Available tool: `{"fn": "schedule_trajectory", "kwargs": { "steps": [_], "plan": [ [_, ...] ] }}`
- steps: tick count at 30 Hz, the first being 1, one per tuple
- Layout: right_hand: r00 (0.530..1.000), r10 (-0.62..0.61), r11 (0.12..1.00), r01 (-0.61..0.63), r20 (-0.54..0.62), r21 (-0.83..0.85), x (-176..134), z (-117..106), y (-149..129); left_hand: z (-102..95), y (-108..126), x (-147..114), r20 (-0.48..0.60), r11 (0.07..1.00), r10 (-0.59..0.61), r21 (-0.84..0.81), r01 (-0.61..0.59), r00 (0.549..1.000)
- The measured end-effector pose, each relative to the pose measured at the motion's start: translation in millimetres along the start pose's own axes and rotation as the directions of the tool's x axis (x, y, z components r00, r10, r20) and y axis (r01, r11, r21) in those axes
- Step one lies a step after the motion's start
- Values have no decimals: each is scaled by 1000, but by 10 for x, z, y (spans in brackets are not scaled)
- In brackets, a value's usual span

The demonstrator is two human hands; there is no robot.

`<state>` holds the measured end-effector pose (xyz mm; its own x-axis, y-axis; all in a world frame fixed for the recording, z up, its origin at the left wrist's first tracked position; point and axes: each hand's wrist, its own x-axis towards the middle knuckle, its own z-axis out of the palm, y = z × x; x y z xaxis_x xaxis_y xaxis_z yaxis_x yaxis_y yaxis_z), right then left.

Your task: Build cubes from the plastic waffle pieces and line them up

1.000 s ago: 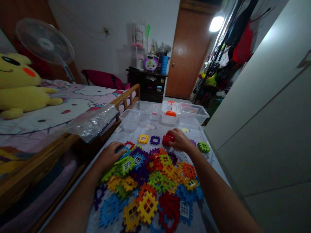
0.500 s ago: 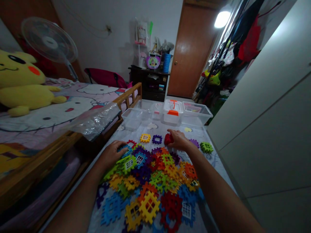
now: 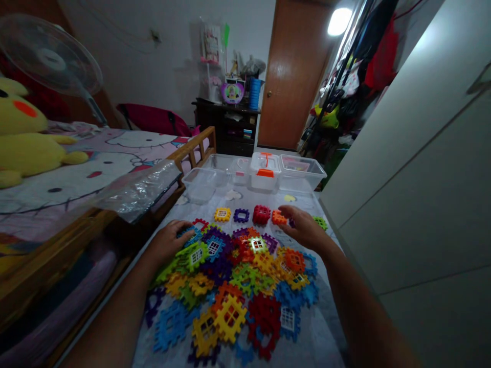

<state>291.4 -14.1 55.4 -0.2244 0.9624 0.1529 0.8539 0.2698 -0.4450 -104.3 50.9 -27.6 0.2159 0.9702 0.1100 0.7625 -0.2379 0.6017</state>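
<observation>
Notched plastic building blocks (image 3: 230,276) in many colours lie in a heap on the cloth-covered surface. At the heap's far left edge, my left hand (image 3: 172,239) has its thumb and fingers closed about a blue building block (image 3: 195,234), partly covered by the hand. Beyond the heap runs a row: a yellow block (image 3: 222,214), a purple block (image 3: 241,215), a stack of red blocks (image 3: 261,215), an orange block (image 3: 279,217), and a green block (image 3: 319,222). My right hand (image 3: 304,227) grips the orange block between thumb and fingers, hiding part of the row.
Clear plastic bins (image 3: 200,184) and a lidded box with an orange latch (image 3: 265,174) stand along the far end. A wooden bed rail (image 3: 195,148) with a plastic-wrapped item (image 3: 141,189) borders the left. A pale cabinet (image 3: 402,179) rises at the right.
My right hand has left the red stack and moved right to the orange block, uncovering the stack. My left hand stays on the blue block. The view has shifted slightly.
</observation>
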Motion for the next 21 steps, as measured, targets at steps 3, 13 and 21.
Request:
{"fn": "schedule_trajectory", "kwargs": {
  "steps": [3,13,21],
  "plan": [
    [984,68,998,-66,162,-14,-337,-67,32,14,-14,-4,-8,1000,-17,-16,17,1000],
    [957,110,994,-108,269,-24,-650,69,85,2,11,-16,-27,999,-27,-29,26,999],
    [953,304,941,-299,-6,160,-565,234,375,17,-70,12,-17,1000,-21,-7,21,1000]
  ]
}}
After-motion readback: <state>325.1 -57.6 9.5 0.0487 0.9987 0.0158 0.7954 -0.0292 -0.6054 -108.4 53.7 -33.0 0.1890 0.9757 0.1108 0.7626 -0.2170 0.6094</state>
